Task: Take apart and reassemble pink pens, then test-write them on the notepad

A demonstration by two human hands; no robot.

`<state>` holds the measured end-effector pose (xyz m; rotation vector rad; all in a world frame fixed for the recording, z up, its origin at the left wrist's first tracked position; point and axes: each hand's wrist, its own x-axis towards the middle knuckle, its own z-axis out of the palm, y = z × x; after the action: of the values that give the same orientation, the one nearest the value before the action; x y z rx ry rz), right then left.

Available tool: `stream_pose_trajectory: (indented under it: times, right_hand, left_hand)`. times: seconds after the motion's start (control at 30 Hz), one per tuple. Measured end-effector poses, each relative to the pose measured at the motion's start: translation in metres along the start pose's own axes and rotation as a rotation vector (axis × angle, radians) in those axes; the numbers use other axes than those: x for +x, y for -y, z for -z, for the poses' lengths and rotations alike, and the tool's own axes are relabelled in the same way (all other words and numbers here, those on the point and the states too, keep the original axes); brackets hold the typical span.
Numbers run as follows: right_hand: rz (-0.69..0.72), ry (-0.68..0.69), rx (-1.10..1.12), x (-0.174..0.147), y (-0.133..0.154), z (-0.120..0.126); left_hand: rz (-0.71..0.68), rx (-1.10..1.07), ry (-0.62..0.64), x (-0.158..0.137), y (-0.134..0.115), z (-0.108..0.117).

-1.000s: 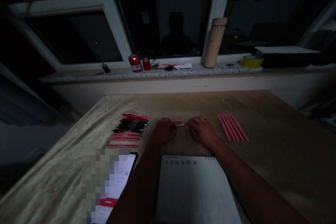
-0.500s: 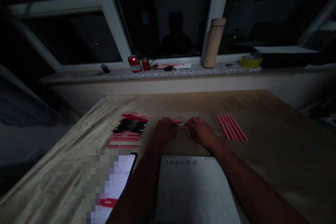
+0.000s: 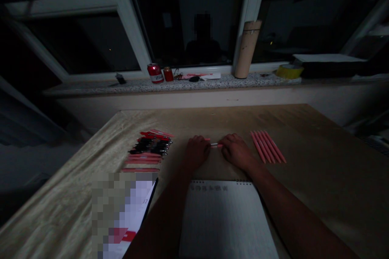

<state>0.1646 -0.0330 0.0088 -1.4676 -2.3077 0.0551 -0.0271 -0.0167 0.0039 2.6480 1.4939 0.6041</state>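
Above the notebook, my left hand (image 3: pixel 198 151) and my right hand (image 3: pixel 235 150) face each other with curled fingers. Between them stretches a slim pink pen (image 3: pixel 214 145), a pale silvery length showing in its middle and pink at the right fingertips. Both hands pinch it; their fingers cover its ends. Another bit of pink (image 3: pixel 207 139) shows just behind my left fingers, too small to make out. Several pink pens (image 3: pixel 268 147) lie side by side to the right of my right hand. Left of my left hand is a pile of black pens (image 3: pixel 152 145) with red and pink ones.
A spiral notebook (image 3: pixel 226 218) lies between my forearms. A phone (image 3: pixel 136 206), partly pixelated, rests by my left forearm. On the windowsill beyond the table stand a red can (image 3: pixel 155 73), a smaller red jar (image 3: pixel 168 74), a tall tube (image 3: pixel 247 50) and yellow tape (image 3: pixel 288 72).
My left hand has shifted right, towards my right hand, which has moved slightly right. The silvery length between them now sits further right.
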Motion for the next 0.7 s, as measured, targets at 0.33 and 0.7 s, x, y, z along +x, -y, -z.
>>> stream_pose_trajectory:
  times: [0.33, 0.7]
  right_hand:
    - [-0.019, -0.021, -0.002, -0.0012, -0.0031, -0.0002]
    - [-0.079, -0.030, -0.017, -0.0016, -0.0046, 0.0064]
  left_hand:
    - [0.010, -0.019, -0.024, -0.0017, 0.0038, 0.0012]
    - [0.041, -0.043, -0.048, -0.0018, 0.0060, 0.0036]
